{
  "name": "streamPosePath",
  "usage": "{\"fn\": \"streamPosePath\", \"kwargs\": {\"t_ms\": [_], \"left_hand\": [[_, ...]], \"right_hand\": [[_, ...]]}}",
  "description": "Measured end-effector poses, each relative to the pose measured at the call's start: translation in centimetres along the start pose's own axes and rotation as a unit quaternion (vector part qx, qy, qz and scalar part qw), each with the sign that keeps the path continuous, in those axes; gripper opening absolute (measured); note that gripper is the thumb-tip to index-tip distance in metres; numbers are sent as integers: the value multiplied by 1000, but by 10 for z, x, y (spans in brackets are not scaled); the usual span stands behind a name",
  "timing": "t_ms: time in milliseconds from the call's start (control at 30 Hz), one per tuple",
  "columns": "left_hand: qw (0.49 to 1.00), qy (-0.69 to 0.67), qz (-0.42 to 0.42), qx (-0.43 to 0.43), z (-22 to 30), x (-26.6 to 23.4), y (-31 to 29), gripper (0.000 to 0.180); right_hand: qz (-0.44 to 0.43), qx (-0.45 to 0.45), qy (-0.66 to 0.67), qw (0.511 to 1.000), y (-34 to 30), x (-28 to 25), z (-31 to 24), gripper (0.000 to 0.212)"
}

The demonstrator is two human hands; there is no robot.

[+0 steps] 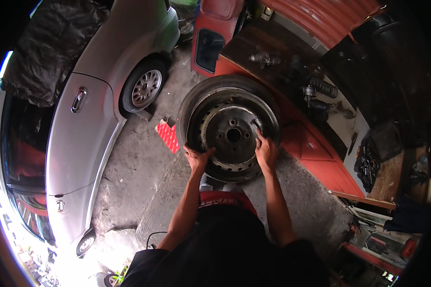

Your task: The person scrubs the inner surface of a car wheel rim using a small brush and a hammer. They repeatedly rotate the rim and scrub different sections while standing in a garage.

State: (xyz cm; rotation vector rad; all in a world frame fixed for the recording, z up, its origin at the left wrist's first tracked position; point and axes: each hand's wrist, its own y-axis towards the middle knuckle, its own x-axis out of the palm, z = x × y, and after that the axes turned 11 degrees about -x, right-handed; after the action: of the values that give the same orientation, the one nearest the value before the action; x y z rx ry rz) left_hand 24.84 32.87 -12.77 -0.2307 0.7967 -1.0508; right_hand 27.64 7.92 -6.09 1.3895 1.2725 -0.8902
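A wheel (233, 158) with a dark steel rim and a black tyre (189, 103) is in front of me, its face turned up towards me. My left hand (198, 159) grips its near left edge, thumb over the inside of the rim and fingers out over the tyre. On the right side of the rim rests my right hand (266, 152), index finger stretched forward and the other fingers curled. A small dark thing seems to be at that fingertip, too unclear to name. The rim has a round centre hole, bolt holes and a ring of slots.
A silver car (88, 62) stands on the left over a rough concrete floor (129, 167). Red patterned packaging (167, 136) lies beside the wheel. At the right, a red cabinet (311, 143) bears coil-spring shock absorbers (323, 88) and other parts.
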Motion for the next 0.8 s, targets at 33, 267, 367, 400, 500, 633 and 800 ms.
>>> {"fn": "streamPosePath", "kwargs": {"t_ms": [33, 267, 367, 400, 500, 633, 800], "left_hand": [[1000, -3, 4, -2, -3, -1, 1, 131], [999, -7, -19, -32, -1, -11, -8, 132], [999, 10, 0, 32, -1, -8, 2, 132], [1000, 13, -3, 21, -4, -7, 2, 132], [1000, 25, -5, 0, -2, -6, 11, 134], [999, 42, -7, -6, -5, -6, 8, 136], [994, 68, 36, 82, -23, 0, 25, 135]], "right_hand": [[3, 27, 24, 999, -11, -2, 1, 36], [-65, 90, 7, 994, -15, -11, -15, 37], [-41, 72, 26, 996, 4, -4, -19, 33], [-38, 78, 38, 995, 4, -5, -20, 33], [10, 72, 36, 997, -23, 2, -2, 33], [27, 114, 40, 992, -62, -15, -1, 34], [75, 146, 155, 974, -89, -20, 1, 34]]}}
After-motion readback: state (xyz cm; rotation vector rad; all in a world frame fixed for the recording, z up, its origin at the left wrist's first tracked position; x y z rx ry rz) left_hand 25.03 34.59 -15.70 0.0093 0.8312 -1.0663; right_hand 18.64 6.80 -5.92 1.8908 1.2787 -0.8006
